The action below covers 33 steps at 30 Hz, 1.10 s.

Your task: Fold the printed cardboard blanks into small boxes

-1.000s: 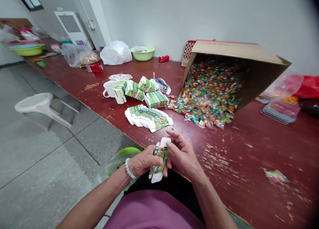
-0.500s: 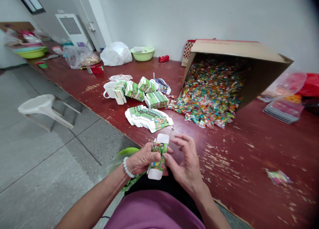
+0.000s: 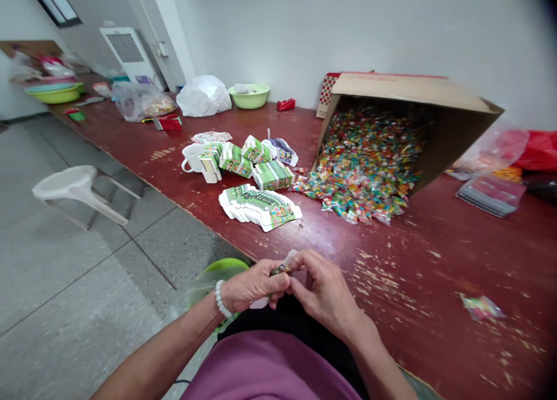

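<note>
My left hand [image 3: 252,284], with a bead bracelet at the wrist, is closed round a small green printed carton [image 3: 281,269]. Fingers cover most of the carton; a white flap shows at its upper end and a bit of white below. My right hand [image 3: 326,290] has its thumb and fingers closed on the carton's upper right side, by the flap. Both hands are over my lap at the table's front edge. Just beyond them lies a fanned row of flat green cartons [image 3: 261,206]. Behind it are several banded carton stacks [image 3: 273,175].
A cardboard box [image 3: 391,87] lies on its side, spilling small wrapped candies [image 3: 365,180] onto the red table [image 3: 391,307]. A white mug [image 3: 191,157] stands by the stacks. One loose candy packet [image 3: 482,307] lies right. A white stool [image 3: 73,182] and green tub [image 3: 226,265] are left.
The carton has turned from showing its printed front to being mostly hidden between my hands. My right fingers have closed in from being spread beside it to gripping near its top flap.
</note>
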Motion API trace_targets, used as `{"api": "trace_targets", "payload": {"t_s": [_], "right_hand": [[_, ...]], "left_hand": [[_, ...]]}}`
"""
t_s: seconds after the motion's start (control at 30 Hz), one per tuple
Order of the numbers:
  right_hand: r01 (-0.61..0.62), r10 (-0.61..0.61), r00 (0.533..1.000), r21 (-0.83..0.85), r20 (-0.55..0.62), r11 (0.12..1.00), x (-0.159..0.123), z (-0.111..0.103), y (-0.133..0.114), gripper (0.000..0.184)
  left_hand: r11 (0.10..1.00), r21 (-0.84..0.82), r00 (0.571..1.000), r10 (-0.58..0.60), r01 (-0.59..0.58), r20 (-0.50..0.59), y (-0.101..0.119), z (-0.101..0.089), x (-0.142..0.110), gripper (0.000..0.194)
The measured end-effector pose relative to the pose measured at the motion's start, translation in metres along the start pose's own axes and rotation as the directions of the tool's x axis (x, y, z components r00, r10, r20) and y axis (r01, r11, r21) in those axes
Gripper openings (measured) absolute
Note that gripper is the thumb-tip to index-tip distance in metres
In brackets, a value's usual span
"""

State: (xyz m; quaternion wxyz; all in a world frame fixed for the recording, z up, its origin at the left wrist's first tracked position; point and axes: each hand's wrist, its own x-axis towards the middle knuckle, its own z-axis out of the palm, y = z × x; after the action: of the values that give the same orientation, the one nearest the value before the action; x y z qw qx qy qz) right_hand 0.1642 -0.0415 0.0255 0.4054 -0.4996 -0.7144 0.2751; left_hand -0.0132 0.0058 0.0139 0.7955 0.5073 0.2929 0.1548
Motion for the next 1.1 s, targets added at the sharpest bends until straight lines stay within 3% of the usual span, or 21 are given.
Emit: {"api": "trace_targets", "payload": {"t_s": [0.07, 0.2, 0.37, 0.43, 0.53, 0.6, 0.7, 0.77, 0.83, 0.9, 0.97, 1.1], "right_hand": [[0.006, -0.01, 0.999, 0.071, 0.046, 0.997, -0.001, -0.002, 0.0, 0.016], [-0.097, 0.068, 0.984, 0.175, 0.166, 0.98, -0.007, -0.001, 0.0, 0.017], [-0.115, 0.083, 0.988, 0.269, 0.13, 0.956, -0.013, 0.006, 0.003, 0.016], [-0.109, 0.097, 0.993, 0.245, 0.062, 0.963, -0.012, 0.01, 0.006, 0.015], [-0.164, 0.203, 0.967, 0.232, -0.154, 0.959, -0.007, 0.017, 0.014, 0.041], [-0.245, 0.31, 0.944, 0.387, -0.115, 0.889, -0.005, 0.023, 0.019, 0.047], [-0.361, 0.403, 0.909, 0.684, 0.106, 0.634, -0.004, 0.031, 0.026, 0.031], [-0.364, 0.453, 0.883, 0.795, 0.127, 0.486, -0.005, 0.032, 0.029, 0.031], [-0.35, 0.49, 0.864, 0.837, 0.116, 0.42, -0.007, 0.031, 0.03, 0.031], [-0.369, 0.504, 0.855, 0.822, 0.118, 0.433, -0.007, 0.029, 0.029, 0.031], [-0.376, 0.483, 0.869, 0.775, 0.105, 0.509, -0.007, 0.028, 0.026, 0.033], [-0.307, 0.402, 0.915, 0.686, 0.023, 0.66, -0.004, 0.03, 0.016, 0.038]], "left_hand": [[0.999, 0.055, 1.0, -0.004, 0.003, 0.019, 0.002, -0.002, 0.0, 0.063], [0.985, 0.169, 0.999, -0.038, 0.03, 0.039, 0.005, -0.002, -0.002, 0.053], [0.973, 0.216, 0.995, -0.093, 0.081, 0.044, 0.002, 0.002, -0.002, 0.043], [0.969, 0.241, 0.998, -0.044, 0.054, -0.044, 0.002, 0.002, -0.002, 0.04], [0.964, 0.263, 0.981, 0.016, 0.036, -0.191, 0.007, 0.004, -0.001, 0.038], [0.97, 0.238, 0.967, 0.022, 0.04, -0.253, 0.009, 0.007, 0.001, 0.04], [0.981, 0.191, 0.962, 0.073, -0.023, -0.262, 0.008, 0.011, 0.004, 0.045], [0.978, 0.192, 0.968, 0.123, -0.08, -0.22, 0.006, 0.011, 0.004, 0.043], [0.964, 0.248, 0.971, 0.143, -0.094, -0.19, 0.003, 0.01, 0.003, 0.039], [0.943, 0.327, 0.971, 0.129, -0.057, -0.202, -0.001, 0.008, 0.002, 0.035], [0.916, 0.399, 0.954, 0.159, -0.047, -0.254, -0.006, 0.008, 0.002, 0.037], [0.895, 0.426, 0.913, 0.28, -0.136, -0.297, -0.011, 0.016, 0.007, 0.029]]}}
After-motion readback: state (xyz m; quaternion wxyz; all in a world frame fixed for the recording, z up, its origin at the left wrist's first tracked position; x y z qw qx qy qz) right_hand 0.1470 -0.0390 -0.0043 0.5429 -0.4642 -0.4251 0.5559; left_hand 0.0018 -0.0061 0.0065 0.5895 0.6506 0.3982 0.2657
